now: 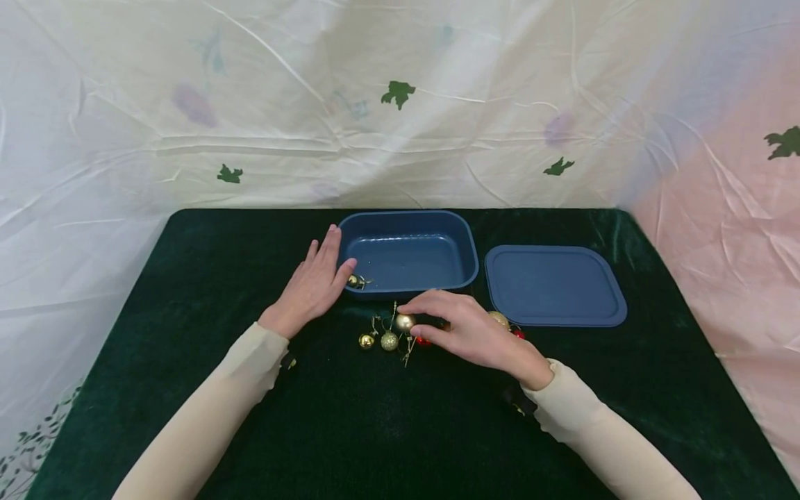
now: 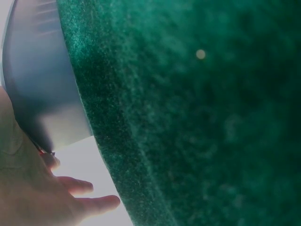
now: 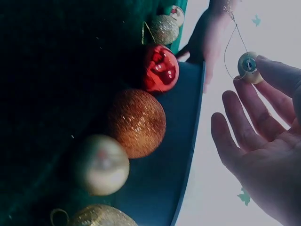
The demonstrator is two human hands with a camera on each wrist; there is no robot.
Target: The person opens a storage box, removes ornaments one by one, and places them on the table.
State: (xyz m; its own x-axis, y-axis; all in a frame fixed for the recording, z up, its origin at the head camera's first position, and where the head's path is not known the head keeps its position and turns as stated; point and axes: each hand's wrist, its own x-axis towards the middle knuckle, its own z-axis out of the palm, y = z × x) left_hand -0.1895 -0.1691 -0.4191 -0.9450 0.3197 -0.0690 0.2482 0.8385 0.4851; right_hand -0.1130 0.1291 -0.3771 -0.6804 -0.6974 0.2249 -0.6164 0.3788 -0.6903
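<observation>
My right hand (image 1: pixel 471 332) pinches a small gold bauble (image 1: pixel 405 322) between thumb and fingertips, just in front of the blue box (image 1: pixel 406 269). In the right wrist view a loop of thin gold string hangs from this bauble (image 3: pixel 254 76). Fingers extended, my left hand (image 1: pixel 312 283) touches the box's left side, its thumb at the rim. Inside the box's front left corner lies a small gold bauble (image 1: pixel 353 280). Below the pinched one, a shiny gold bauble (image 1: pixel 367 341) and a glittery gold bauble (image 1: pixel 389 342) lie on the cloth. My right hand partly hides a red bauble (image 1: pixel 423 341).
A flat blue lid (image 1: pixel 556 286) lies right of the box. The right wrist view shows a copper glitter bauble (image 3: pixel 137 123), a matte gold bauble (image 3: pixel 102 165) and a larger gold glitter bauble (image 3: pixel 104 217). Dark green cloth (image 1: pixel 375 430) covers the table; a pale curtain (image 1: pixel 300 90) hangs behind.
</observation>
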